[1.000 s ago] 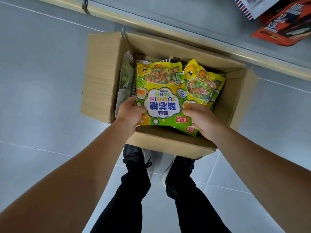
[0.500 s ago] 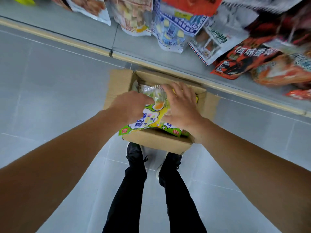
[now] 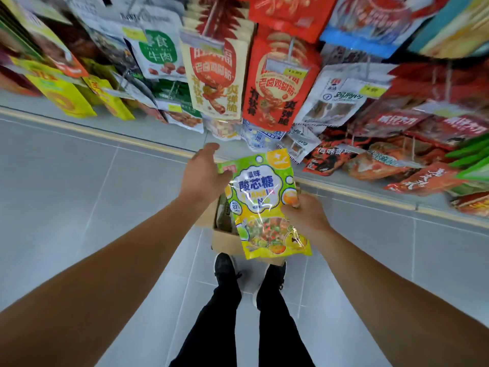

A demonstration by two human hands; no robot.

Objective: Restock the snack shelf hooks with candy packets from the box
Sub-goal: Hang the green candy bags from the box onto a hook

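Candy packet [image 3: 264,202] now lifted above box [image 3: 225,239], right hand [image 3: 307,218] gripping, left hand [image 3: 205,173] loosely open alongside

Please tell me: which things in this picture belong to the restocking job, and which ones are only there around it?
Belong to the job:
- candy packet, gripped at its side by the right hand
- left hand, at the packet's top corner
- cardboard box on the floor, more packets inside

Only there:
- red snack bags hanging on the shelf
- yellow bags
- black shoes
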